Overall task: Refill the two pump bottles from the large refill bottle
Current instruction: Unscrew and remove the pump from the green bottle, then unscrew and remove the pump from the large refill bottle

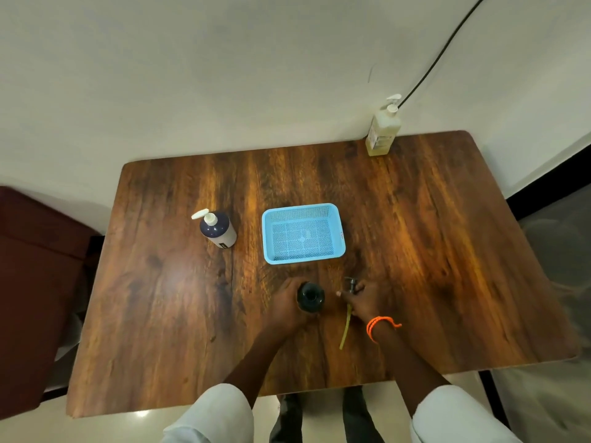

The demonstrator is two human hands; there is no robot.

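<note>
1. Steadying the dark pump bottle (pixel 311 297) near the table's (pixel 447 251) front edge, the left hand (pixel 287 306) wraps its side; the neck stands open.
2. The right hand (pixel 363 298) pinches the removed pump head (pixel 351 284), its tube trailing toward the front edge.
3. The refill bottle (pixel 383 129) stands at the far right corner, probably nearer the right hand.
4. The second pump bottle (pixel 217 230) stands left of the blue basket (pixel 339 231).

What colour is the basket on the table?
Light blue, with a perforated mesh pattern; the basket shows clearly in the head view.

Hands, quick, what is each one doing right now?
Left hand: closed around the open dark bottle.
Right hand: holding the removed pump, tube trailing.
</note>
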